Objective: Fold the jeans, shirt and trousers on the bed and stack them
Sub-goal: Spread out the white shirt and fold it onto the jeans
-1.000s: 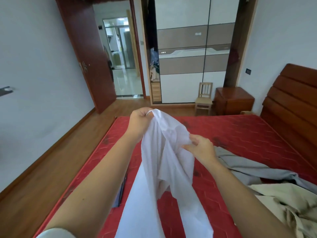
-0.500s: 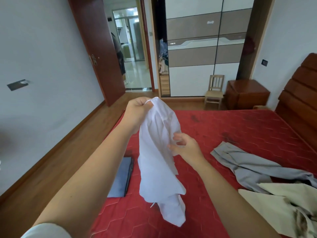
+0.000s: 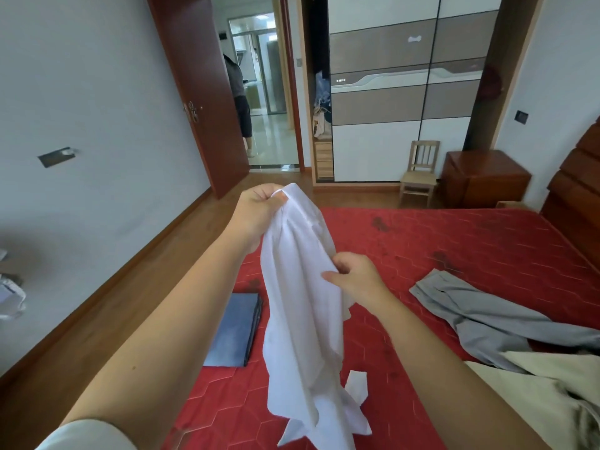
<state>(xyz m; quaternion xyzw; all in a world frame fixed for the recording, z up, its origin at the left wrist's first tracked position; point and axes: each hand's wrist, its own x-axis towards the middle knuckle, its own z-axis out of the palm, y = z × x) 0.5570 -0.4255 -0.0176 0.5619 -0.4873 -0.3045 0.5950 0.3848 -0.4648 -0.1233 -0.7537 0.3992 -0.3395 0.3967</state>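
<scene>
One wide red bed filled the lower right of the view, with a wooden headboard at its far right. Grey trousers lay crumpled on its right side, and a beige garment overlapped their near end. The white shirt hung in the air over the left half of the bed, bunched and trailing down toward the mattress. Left of it, a flat blue folded piece lay near the bed's left edge. The left hand gripped the shirt's top in a closed fist. The right hand pinched a fold lower on the shirt's right side.
</scene>
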